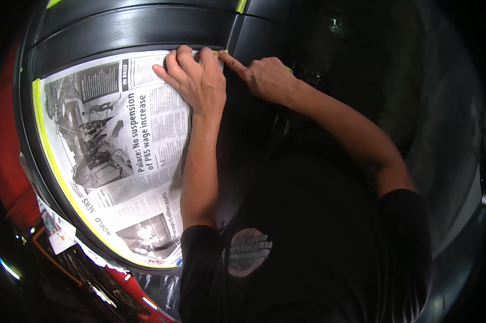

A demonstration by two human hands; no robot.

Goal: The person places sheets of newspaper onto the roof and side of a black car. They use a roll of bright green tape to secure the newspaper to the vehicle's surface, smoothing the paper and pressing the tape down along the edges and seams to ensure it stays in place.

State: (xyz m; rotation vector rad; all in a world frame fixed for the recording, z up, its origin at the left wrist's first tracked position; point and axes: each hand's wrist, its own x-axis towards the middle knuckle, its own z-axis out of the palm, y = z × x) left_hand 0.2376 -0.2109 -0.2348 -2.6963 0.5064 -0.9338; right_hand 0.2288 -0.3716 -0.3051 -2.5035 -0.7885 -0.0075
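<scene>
A printed newspaper sheet (159, 124) covers a curved pane-shaped area on a dark vehicle body. Yellow-green masking tape (54, 161) runs along the sheet's left and lower edge. My left hand (200, 81) lies on the paper's upper right corner, fingers apart and bent over its top edge. Just right of that corner, my right hand (267, 78) stretches its index finger onto a short tape end (223, 52). The other right fingers are curled under, and whatever they hold is hidden. A small yellow-green bit shows behind that hand, too little to name.
Black body panels (130, 27) with a seam lie above the paper. More tape (241, 6) sticks at the top. A red glossy surface (3, 156) is at the left, with crumpled paper (60, 231) below the panel edge. The right side is dark.
</scene>
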